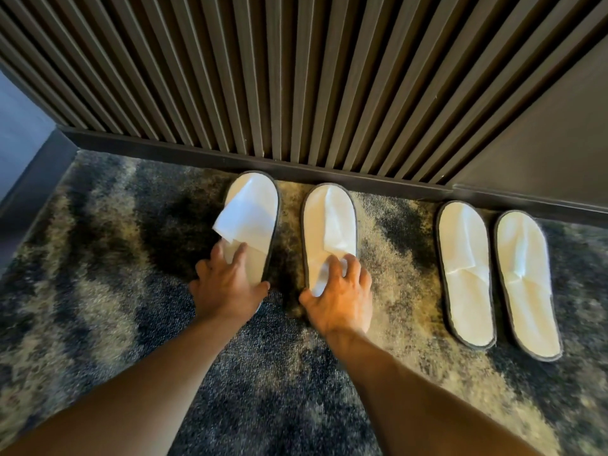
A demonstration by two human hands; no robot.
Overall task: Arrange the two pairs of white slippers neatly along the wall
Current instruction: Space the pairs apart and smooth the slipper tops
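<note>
Two pairs of flat white slippers with dark rims lie on the carpet, toes toward the wall. The right pair, one slipper (pixel 465 274) beside the other (pixel 526 284), lies close together and untouched. The left pair lies further apart. My left hand (pixel 227 284) grips the heel of the far-left slipper (pixel 253 212), whose upper flap is lifted and creased. My right hand (pixel 339 297) holds the heel of the second slipper (pixel 329 222), fingers pinching its white upper.
A dark slatted wall panel (pixel 296 77) with a dark baseboard (pixel 329 174) runs behind the slippers. The floor is a mottled blue and beige carpet (pixel 98 241). A pale wall and its skirting (pixel 36 169) meet the carpet at the left.
</note>
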